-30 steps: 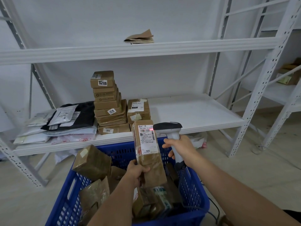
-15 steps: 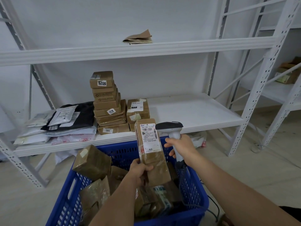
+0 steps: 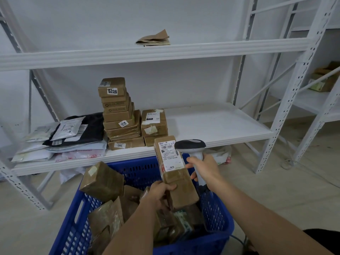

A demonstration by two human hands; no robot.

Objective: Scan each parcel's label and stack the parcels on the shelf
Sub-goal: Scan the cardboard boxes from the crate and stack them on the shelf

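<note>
My left hand [image 3: 159, 192] grips the lower end of a long brown parcel [image 3: 179, 188], held upright above the blue basket [image 3: 219, 214], its white label [image 3: 170, 155] facing me. My right hand [image 3: 205, 169] holds a white barcode scanner [image 3: 191, 146] by its handle, the dark head right beside the label's top. On the middle shelf [image 3: 211, 126] stands a tall stack of brown boxes [image 3: 117, 115], a shorter stack [image 3: 154, 126] next to it, and flat mail bags [image 3: 60, 140] to the left.
The basket holds several more brown parcels [image 3: 103, 181]. A folded brown paper bag [image 3: 153, 39] lies on the upper shelf. White shelf uprights [image 3: 294, 85] stand to the right, with another shelf unit and a box [image 3: 325, 80] behind. A cable trails from the scanner.
The parcel has tilted a little to the right and shifted toward the scanner. The red scan light seen on the label a second ago is gone.
</note>
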